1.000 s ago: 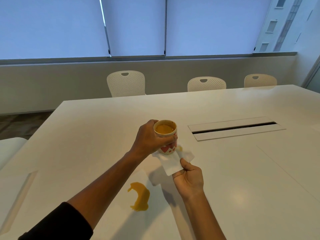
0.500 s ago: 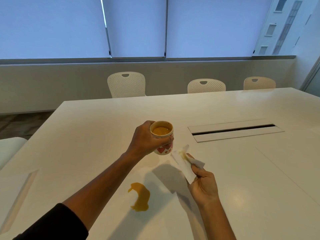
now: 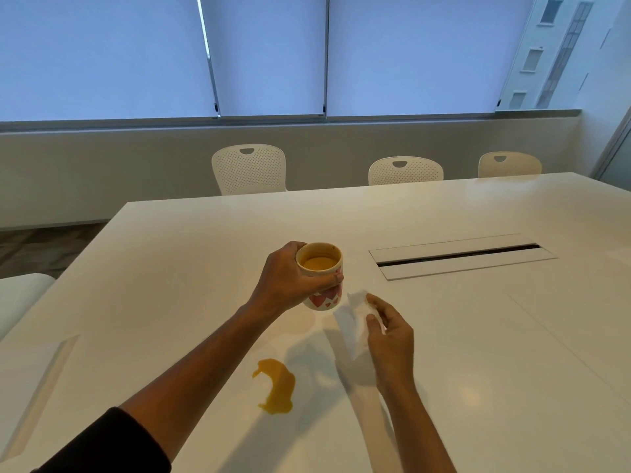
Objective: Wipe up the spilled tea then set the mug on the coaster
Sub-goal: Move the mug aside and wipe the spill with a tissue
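Note:
My left hand [image 3: 286, 285] grips a cream mug [image 3: 321, 295] with red hearts, lifted above the white table [image 3: 170, 268]. Orange tea fills the mug. Just right of the mug, my right hand [image 3: 389, 336] pinches a white paper napkin [image 3: 351, 322] that hangs crumpled in the air. An orange puddle of spilled tea [image 3: 278, 385] lies on the table, nearer to me and below the mug. No coaster is in view.
A cable slot with a white flap [image 3: 461, 256] is set in the table to the right. Three white perforated chairs [image 3: 249, 169] stand along the far edge. A recessed panel [image 3: 37, 380] sits at the near left.
The napkin has come away from under the mug and my right hand has lifted it to the right. The mug stays raised in my left hand.

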